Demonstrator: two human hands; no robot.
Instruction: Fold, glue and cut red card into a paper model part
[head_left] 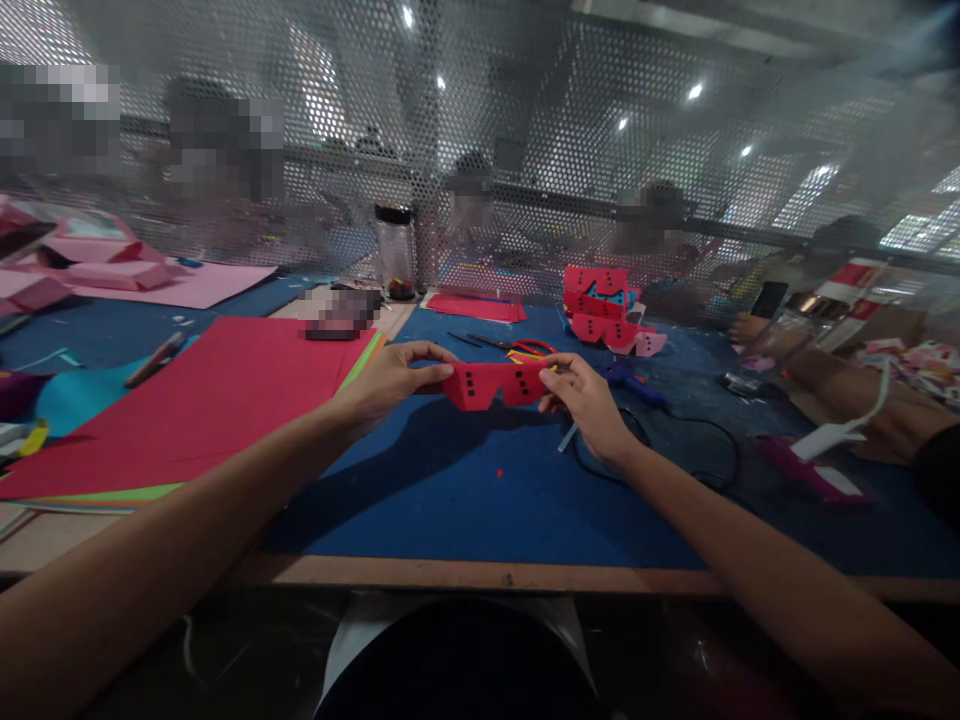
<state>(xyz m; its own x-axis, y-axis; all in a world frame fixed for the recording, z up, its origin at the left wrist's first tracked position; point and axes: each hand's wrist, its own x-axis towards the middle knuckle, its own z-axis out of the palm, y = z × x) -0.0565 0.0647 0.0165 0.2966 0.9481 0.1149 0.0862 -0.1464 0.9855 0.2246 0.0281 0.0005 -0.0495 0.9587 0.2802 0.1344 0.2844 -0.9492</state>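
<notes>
Red paper glasses (493, 384) with small black squares cut or marked in both lens areas hang just above the blue mat. My left hand (397, 378) pinches their left end between thumb and fingers. At the right end, my right hand (581, 392) grips the paper the same way. Behind them lie scissors (517, 345) with red handles, partly hidden by the glasses and hand. A blue glue gun (631, 382) rests just right of my right hand, its cord curling over the mat. On the mat below sits a tiny red paper scrap (500, 473).
Large red sheets (187, 400) are stacked at left over green and orange ones. Several finished-looking red paper glasses (600, 305) stand at the back. A jar (395, 252) stands by the perforated metal screen (510, 120). A co-worker's arm (847, 385) reaches in at right, near a purple glue gun (814, 470).
</notes>
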